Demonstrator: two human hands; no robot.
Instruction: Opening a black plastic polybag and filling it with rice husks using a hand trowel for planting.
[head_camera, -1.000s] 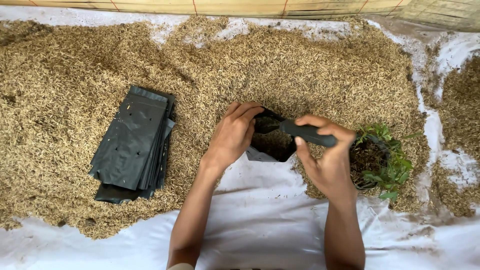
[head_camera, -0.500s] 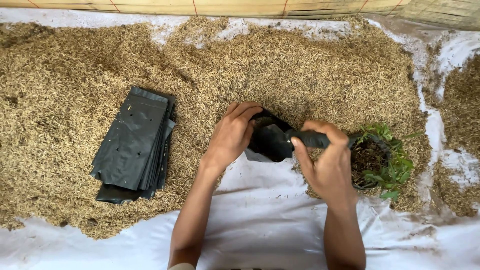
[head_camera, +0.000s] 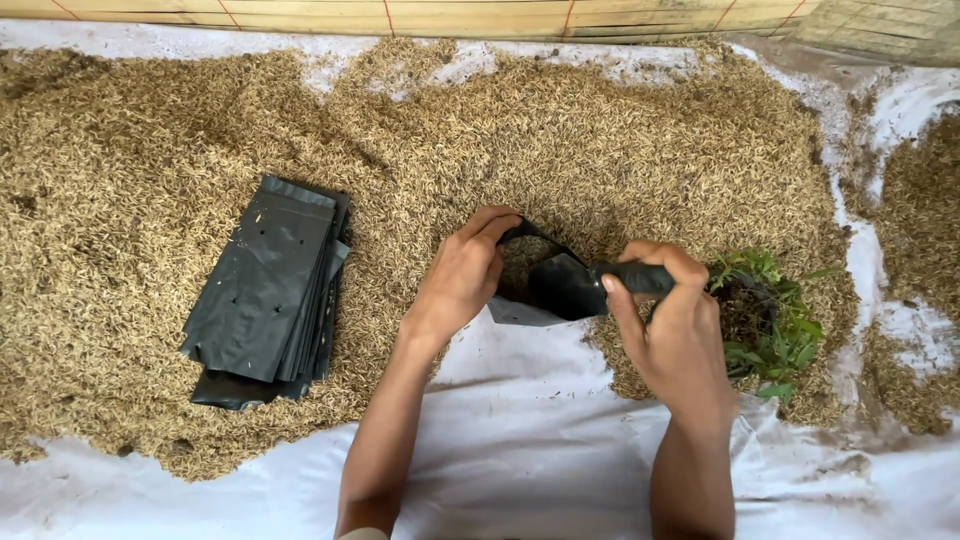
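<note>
The right hand (head_camera: 672, 330) hides the trowel (head_camera: 575, 285) handle. Behind it, the seedling (head_camera: 770, 320) pot is mostly concealed by leaves.

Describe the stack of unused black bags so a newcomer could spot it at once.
Start at the wide bed of tan husks spread over the white sheet. The stack of flat black bags lies on its left part, apart from the left hand. Unlike the opened bag between both hands, these lie folded, layered and punched with small holes.
</note>
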